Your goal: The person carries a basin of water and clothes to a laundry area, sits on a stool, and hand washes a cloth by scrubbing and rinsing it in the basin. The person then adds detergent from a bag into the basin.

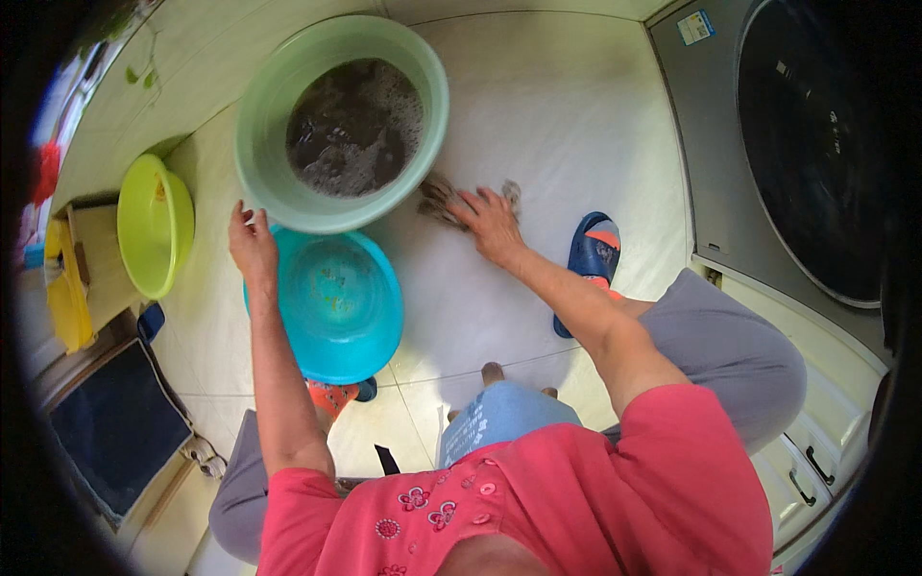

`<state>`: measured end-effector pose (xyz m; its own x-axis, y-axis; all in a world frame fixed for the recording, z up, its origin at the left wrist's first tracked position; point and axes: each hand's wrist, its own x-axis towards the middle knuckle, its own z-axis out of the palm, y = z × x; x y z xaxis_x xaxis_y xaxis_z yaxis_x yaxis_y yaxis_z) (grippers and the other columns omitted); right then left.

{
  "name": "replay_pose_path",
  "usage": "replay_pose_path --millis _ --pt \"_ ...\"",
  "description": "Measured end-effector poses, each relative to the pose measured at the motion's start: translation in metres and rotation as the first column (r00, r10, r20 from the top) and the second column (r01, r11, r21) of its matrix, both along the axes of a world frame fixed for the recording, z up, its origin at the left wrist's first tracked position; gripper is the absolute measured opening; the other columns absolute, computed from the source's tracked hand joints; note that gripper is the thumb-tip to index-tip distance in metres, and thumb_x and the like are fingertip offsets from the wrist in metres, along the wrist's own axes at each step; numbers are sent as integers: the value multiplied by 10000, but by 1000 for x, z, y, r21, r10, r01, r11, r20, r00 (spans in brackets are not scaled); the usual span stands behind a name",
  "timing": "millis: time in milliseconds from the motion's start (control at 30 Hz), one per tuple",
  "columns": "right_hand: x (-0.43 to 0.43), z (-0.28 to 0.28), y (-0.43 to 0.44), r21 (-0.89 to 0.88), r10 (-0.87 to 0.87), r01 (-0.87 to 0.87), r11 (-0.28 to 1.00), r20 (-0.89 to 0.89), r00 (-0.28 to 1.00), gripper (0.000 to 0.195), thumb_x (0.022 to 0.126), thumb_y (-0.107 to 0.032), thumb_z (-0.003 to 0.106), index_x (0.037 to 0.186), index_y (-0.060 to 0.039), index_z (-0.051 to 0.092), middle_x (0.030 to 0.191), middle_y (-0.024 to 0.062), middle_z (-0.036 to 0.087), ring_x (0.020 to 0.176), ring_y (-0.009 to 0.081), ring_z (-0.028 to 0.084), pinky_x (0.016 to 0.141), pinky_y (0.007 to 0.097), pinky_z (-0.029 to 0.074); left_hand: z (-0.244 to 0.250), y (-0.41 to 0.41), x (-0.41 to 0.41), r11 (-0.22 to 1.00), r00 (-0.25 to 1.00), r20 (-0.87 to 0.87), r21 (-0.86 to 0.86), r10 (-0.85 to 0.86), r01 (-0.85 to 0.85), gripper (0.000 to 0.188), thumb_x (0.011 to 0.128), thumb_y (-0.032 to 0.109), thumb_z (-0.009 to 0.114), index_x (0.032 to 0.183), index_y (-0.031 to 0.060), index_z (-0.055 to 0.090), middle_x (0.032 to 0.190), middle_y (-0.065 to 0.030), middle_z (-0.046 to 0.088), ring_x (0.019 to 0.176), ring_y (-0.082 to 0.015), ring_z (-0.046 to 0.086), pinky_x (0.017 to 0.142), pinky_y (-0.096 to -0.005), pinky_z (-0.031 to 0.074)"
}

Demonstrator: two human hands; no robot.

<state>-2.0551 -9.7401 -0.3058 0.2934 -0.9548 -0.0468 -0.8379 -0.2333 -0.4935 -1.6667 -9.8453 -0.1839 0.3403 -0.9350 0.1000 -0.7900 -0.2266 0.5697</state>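
Observation:
A wet grey-brown rag [441,201] lies on the tiled floor beneath my right hand [487,222], whose fingers press down on it. Close to its left stands a large pale green plastic basin [261,147] with dark, sudsy water [353,129]. My left hand [253,245] is at the basin's near left rim, fingers slightly bent and apart, with nothing seen in them. Whether the fingertips touch the rim is hard to tell. Below that hand sits a turquoise plastic basin [360,309], holding a few small yellowish bits; the green rim overlaps its far edge.
A lime-green basin [155,230] stands by the left wall. A grey front-loading washing machine [709,144] is on the right, above white drawers [814,446]. A navy slipper [595,248] is on my right foot. Blue fabric with writing [504,417] lies between my knees.

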Motion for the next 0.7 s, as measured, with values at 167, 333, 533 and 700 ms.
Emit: replay_pose_path --millis 167,333,533,700 --pt "-43 0 105 -42 -96 91 995 -158 983 576 802 21 569 1303 -262 541 1299 123 490 1196 344 444 1021 507 340 11 72 -20 995 977 -200 88 71 -55 369 892 194 630 1203 -3 602 1055 -173 677 891 -259 662 781 -364 518" --pt "-29 34 98 149 -576 637 756 -310 756 593 847 -111 615 1394 -224 415 1288 222 461 1193 381 455 971 469 407 19 130 -34 984 954 -269 151 134 -96 331 882 205 642 1128 -17 643 1073 -186 678 912 -277 671 803 -362 517" --pt "74 13 148 532 -83 128 837 -108 991 714 763 -66 641 1410 -8 344 1336 279 472 1191 392 515 978 435 454 55 173 -45 952 782 -550 240 293 -187 310 898 194 623 1124 -18 634 968 -116 666 809 -157 645 525 -287 558" --pt "104 50 153 627 -213 63 776 166 963 578 689 -103 718 1233 33 576 1084 251 655 1027 363 631 889 405 498 82 211 -50 914 695 -617 378 368 -148 396 904 272 632 1159 -28 598 1025 -119 650 806 -172 622 556 -306 555"
